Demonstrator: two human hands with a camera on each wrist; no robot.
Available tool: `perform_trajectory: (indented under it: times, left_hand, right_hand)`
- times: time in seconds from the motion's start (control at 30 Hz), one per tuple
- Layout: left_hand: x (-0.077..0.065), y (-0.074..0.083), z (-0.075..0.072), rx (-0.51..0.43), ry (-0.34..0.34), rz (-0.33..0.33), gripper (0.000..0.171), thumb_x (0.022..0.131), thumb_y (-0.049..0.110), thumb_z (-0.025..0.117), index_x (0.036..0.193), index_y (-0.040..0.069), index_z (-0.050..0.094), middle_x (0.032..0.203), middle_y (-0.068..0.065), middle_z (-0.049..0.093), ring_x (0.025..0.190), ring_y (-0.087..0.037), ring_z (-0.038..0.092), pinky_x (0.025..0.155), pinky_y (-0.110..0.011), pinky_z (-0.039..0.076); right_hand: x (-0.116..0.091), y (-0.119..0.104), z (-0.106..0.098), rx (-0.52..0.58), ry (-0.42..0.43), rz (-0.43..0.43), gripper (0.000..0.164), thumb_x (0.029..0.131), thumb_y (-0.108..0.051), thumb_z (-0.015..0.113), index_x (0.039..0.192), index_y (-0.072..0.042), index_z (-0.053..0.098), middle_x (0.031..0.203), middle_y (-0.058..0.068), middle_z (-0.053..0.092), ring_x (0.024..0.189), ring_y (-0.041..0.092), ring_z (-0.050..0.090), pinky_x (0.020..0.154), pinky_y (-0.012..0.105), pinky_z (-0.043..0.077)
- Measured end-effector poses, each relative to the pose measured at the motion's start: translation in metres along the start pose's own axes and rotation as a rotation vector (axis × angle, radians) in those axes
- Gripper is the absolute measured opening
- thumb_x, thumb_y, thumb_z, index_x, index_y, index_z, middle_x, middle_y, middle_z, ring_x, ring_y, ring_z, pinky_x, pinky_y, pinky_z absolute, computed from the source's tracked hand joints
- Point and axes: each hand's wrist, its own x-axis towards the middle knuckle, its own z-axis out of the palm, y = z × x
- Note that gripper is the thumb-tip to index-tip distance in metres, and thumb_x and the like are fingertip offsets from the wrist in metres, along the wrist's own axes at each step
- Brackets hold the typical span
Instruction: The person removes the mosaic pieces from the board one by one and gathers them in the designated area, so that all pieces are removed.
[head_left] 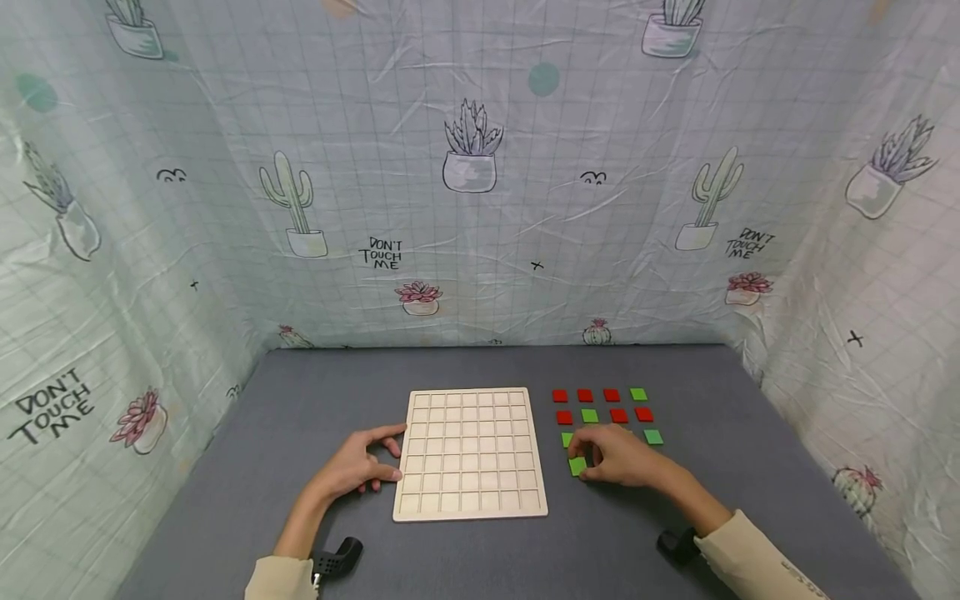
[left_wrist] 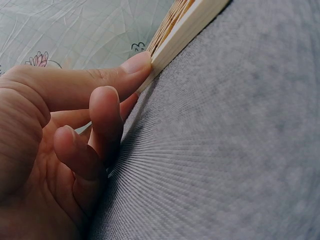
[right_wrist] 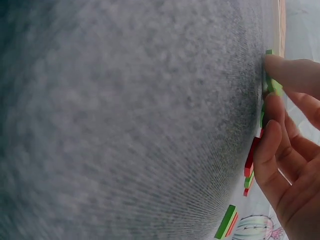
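Note:
A pale wooden board with a grid of square cells lies flat in the middle of the table. At its left side is my left hand, index fingertip and thumb tip touching the board's edge; the left wrist view shows the thumb against the wooden side. To the right of the board, my right hand pinches a bright green square tile between thumb and fingers, low at the table. Beyond that hand lie rows of red tiles and green tiles, some partly hidden by it.
The dark grey tabletop meets a hanging cloth printed with potted plants at the back and both sides. Each wrist carries a black camera mount, the left one and the right one both near the table.

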Motion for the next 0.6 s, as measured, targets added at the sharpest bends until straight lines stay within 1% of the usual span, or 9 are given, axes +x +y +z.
perform_trajectory:
  times: [0.3, 0.43, 0.6]
  left_hand:
    - [-0.0014, 0.0017, 0.0000, -0.012, -0.008, -0.004, 0.080, 0.082, 0.011, 0.086, 0.153, 0.010, 0.050, 0.109, -0.013, 0.060, 0.051, -0.013, 0.057, 0.042, -0.027, 0.041]
    - [-0.0013, 0.0021, 0.0001, -0.006, -0.002, -0.001, 0.080, 0.082, 0.011, 0.086, 0.153, 0.010, 0.050, 0.109, -0.012, 0.060, 0.050, -0.013, 0.057, 0.042, -0.027, 0.041]
    - [-0.0024, 0.0031, -0.0005, -0.017, -0.014, 0.001, 0.080, 0.083, 0.011, 0.085, 0.154, 0.009, 0.049, 0.110, -0.013, 0.060, 0.051, -0.012, 0.057, 0.042, -0.027, 0.041]
  right_hand:
    - [0.0001, 0.0012, 0.0034, -0.022, 0.010, 0.003, 0.019, 0.084, -0.015, 0.086, 0.100, -0.017, 0.074, 0.096, -0.003, 0.069, 0.072, -0.003, 0.054, 0.066, 0.022, 0.051]
    - [0.0004, 0.0002, 0.0031, -0.019, 0.013, 0.007, 0.019, 0.084, -0.016, 0.086, 0.099, -0.017, 0.074, 0.095, -0.004, 0.069, 0.073, -0.001, 0.056, 0.067, 0.023, 0.051]
    - [0.0000, -0.0005, 0.0025, -0.011, 0.002, 0.012, 0.020, 0.084, -0.017, 0.086, 0.100, -0.017, 0.074, 0.095, -0.004, 0.069, 0.075, 0.003, 0.058, 0.067, 0.023, 0.051]
